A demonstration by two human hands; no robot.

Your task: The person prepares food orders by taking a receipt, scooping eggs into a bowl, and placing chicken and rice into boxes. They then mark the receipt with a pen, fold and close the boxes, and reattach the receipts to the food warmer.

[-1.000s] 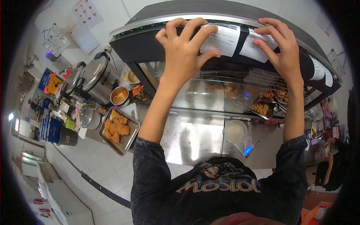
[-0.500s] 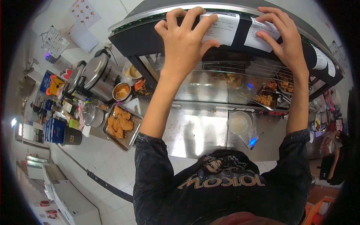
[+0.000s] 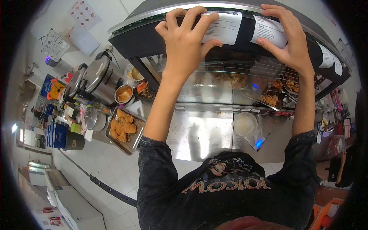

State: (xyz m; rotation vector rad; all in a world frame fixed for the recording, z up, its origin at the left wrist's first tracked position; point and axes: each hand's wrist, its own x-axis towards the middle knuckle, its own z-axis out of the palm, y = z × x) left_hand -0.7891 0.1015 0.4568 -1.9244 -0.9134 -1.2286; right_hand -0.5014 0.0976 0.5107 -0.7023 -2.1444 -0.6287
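My left hand [image 3: 186, 42] rests on the top front of the black display case [image 3: 153, 40], fingers bent and apart. Its fingertips and thumb touch the left printed slip [image 3: 229, 30]. My right hand [image 3: 289, 44] is spread over the right printed slip [image 3: 268, 32], its thumb on the slip's lower left part and its fingers along the upper edge. Both slips lie against the case's black front panel. Neither hand is wrapped round anything.
Inside the case are a wire rack and fried food [image 3: 269, 100]. A tray of fried pieces [image 3: 132, 143] and a large cooker [image 3: 101, 78] stand at the left. A round container [image 3: 245, 124] sits on the steel counter [image 3: 191, 134]. More slips [image 3: 326, 57] hang at the right.
My right thumb has moved slightly down and its fingers up, and more of the right slip's print shows. My left hand has shifted a little to the left.
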